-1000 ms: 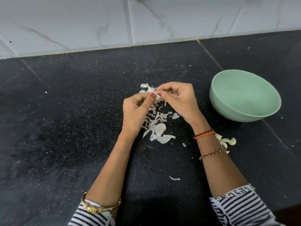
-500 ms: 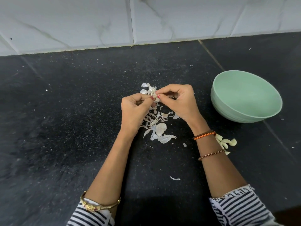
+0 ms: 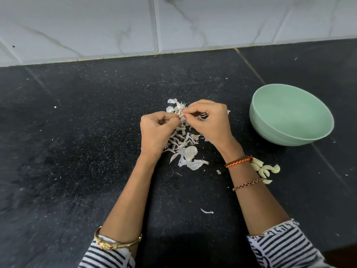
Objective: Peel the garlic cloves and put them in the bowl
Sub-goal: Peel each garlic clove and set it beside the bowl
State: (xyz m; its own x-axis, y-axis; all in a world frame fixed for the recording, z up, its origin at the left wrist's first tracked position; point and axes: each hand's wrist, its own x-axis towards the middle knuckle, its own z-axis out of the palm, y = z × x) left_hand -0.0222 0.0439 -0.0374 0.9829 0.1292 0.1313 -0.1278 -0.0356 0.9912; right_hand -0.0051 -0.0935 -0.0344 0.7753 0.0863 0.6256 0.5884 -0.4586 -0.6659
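Bowl (image 3: 289,130): pale mint green, plain. Worktop (image 3: 87,151): black, speckled white. Wall tiles (image 3: 96,26): white with grey marble veining. Garlic skins (image 3: 190,153): papery white. Peeled cloves (image 3: 265,169): creamy yellow. Sleeves (image 3: 280,248): black-and-white striped. Bangle (image 3: 116,244): gold. Wrist bands (image 3: 238,161): orange and brown braid; copper chain. Fingernails (image 3: 184,116): red.

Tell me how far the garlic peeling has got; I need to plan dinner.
Done: several peeled cloves lie on the counter, beside a pile of skins. In hand: both hands pinch one clove. Left: the bowl looks empty.
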